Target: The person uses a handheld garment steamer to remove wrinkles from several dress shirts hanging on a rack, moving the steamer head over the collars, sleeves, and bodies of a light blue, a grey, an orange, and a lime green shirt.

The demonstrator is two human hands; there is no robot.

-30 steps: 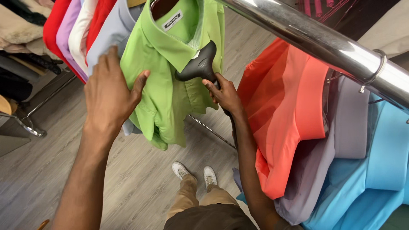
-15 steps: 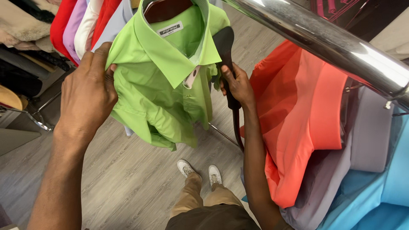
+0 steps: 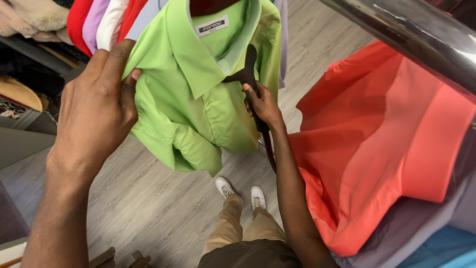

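Note:
A light green collared shirt (image 3: 198, 104) hangs in front of me from the metal rail. My left hand (image 3: 99, 109) pinches the shirt's shoulder at its left edge, thumb on the fabric. My right hand (image 3: 262, 104) grips a black handheld garment steamer (image 3: 248, 69), whose head presses against the right side of the shirt front just under the collar. A dark hose or cord (image 3: 268, 149) runs down from the steamer along my right forearm.
A thick chrome rail (image 3: 406, 34) crosses the top right. Orange-red shirts (image 3: 386, 144), then grey and blue ones, hang at the right. Red, lilac and white shirts (image 3: 99, 20) hang behind at the top left. Grey wood floor and my white shoes (image 3: 240, 191) lie below.
The steamer has swung from a tilted pose to upright against the shirt front and moved up toward the collar. My left hand has shifted its hold to the shirt's shoulder.

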